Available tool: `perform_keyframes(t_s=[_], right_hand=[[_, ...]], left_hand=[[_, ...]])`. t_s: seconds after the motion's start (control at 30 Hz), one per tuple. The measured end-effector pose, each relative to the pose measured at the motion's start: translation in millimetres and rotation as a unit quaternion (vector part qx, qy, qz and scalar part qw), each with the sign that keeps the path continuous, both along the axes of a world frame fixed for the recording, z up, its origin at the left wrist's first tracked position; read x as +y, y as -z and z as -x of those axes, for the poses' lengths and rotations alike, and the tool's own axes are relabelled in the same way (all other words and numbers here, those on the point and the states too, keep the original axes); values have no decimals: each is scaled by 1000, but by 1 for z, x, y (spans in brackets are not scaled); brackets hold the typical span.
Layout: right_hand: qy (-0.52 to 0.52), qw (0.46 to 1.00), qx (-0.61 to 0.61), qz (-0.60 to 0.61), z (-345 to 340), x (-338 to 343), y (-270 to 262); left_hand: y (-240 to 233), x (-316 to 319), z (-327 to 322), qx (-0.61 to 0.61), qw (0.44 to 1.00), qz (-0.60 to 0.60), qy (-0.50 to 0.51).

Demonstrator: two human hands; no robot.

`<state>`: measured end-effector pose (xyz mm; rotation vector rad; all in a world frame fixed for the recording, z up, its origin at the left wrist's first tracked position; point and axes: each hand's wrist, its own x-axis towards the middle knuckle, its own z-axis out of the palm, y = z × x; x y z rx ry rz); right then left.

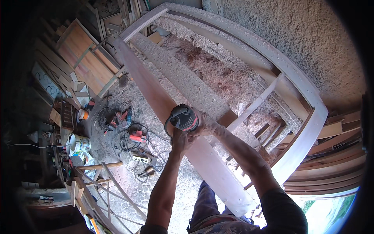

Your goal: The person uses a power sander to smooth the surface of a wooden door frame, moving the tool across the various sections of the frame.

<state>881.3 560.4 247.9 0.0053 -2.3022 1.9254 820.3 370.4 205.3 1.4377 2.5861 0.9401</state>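
Both my hands grip a black power tool with a red band (184, 117), probably a sander; its working face is hidden. My left hand (179, 143) holds its near side, and my right hand (206, 122) wraps the side towards the frame. The tool is over the front board of a large wooden frame (210, 166), and whether it touches the wood cannot be told. This wide, pale board runs diagonally from the upper left to my waist. A curved outer rail (251, 35) and a narrow crosspiece (254, 103) belong to the same frame.
Power tools (119, 118), tangled cords and a power strip (141, 158) lie on the dusty floor at left. Nearby are a white bucket (79, 144), a wooden panel (87, 58) and a slatted wooden piece (117, 181). Stacked boards (327, 172) stand right; a rough wall (315, 44) rises behind.
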Motion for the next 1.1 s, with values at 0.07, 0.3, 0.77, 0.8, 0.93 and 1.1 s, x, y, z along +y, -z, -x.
perform_keyframes(t_s=[0.07,0.3,0.77,0.8,0.93,1.1], right_hand=[[5,1000,11,-10,-9,-1,-1],[14,999,8,-41,-44,3,11],[14,999,22,-47,-124,3,4],[2,999,14,-40,-129,2,1],[31,999,30,-26,-154,-3,0],[31,999,36,-15,-193,-5,11]], left_hand=[[10,-5,-7,15,1000,0,0],[4,-2,-45,-3,999,52,-5],[3,-3,-121,-23,999,22,6],[2,-6,-128,-38,999,16,-1],[11,-11,-152,-48,999,1,-1],[9,-15,-198,-18,999,-23,-17]])
